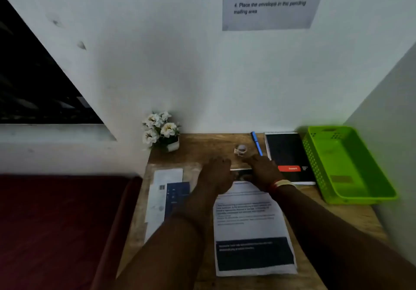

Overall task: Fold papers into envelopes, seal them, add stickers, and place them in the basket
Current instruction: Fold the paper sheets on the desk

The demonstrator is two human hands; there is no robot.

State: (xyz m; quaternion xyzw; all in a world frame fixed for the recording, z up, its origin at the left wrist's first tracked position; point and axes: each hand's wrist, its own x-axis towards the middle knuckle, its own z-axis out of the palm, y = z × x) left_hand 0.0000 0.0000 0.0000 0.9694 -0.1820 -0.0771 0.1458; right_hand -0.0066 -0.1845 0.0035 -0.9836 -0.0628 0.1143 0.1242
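A printed paper with a dark band near its bottom lies flat in the middle of the wooden desk. My left hand and my right hand both rest on the paper's far edge, side by side, palms down. Their fingertips are hidden, so the hold is unclear. A stack of white envelopes and a dark blue sheet lies to the left of the paper. The green plastic basket stands empty at the right side, against the wall.
A small tape roll and a blue pen lie just beyond my hands. A black notebook sits between pen and basket. A pot of white flowers stands at the back left corner. Walls close off the back and right.
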